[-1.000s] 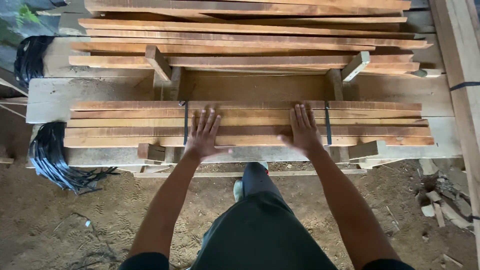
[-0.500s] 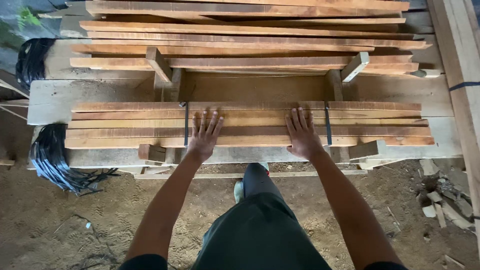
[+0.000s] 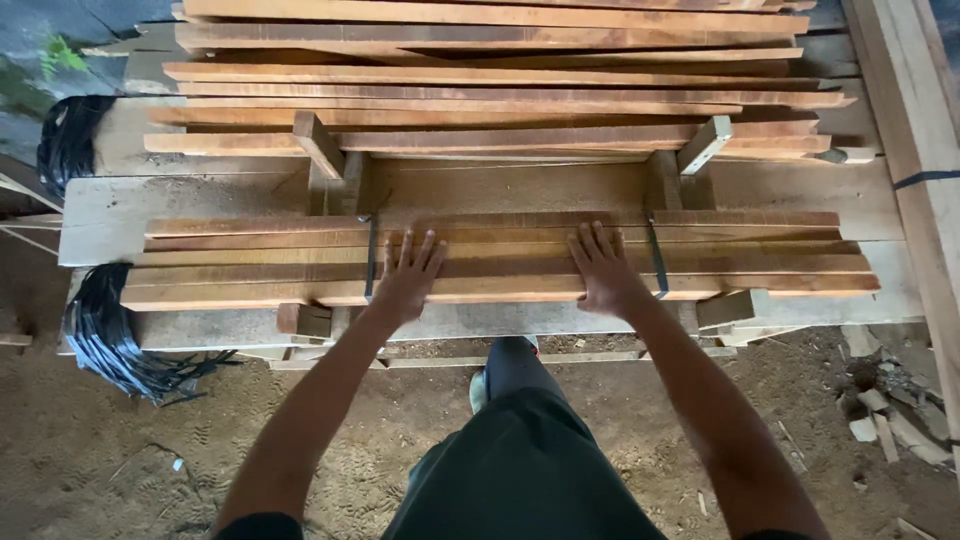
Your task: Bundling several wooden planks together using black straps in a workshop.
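Observation:
A bundle of long reddish wooden slats [image 3: 500,258] lies crosswise in front of me, bound by two dark straps [image 3: 370,262]. My left hand [image 3: 408,280] rests flat on the slats just right of the left strap, fingers spread. My right hand [image 3: 602,270] presses flat on the slats just left of the right strap [image 3: 656,260]. Neither hand grips anything. The bundle sits on short wooden blocks [image 3: 304,319] over pale planks [image 3: 200,200].
A larger stack of slats [image 3: 500,90] lies behind, on wooden spacers [image 3: 318,142]. Coils of black strapping [image 3: 110,340] lie at the left, and more at the upper left [image 3: 68,135]. A pale beam [image 3: 920,150] runs along the right. Dirt floor with wood scraps [image 3: 880,420] is below.
Both hands have shifted slightly forward across the slats while staying flat on them. The bundle has not visibly moved.

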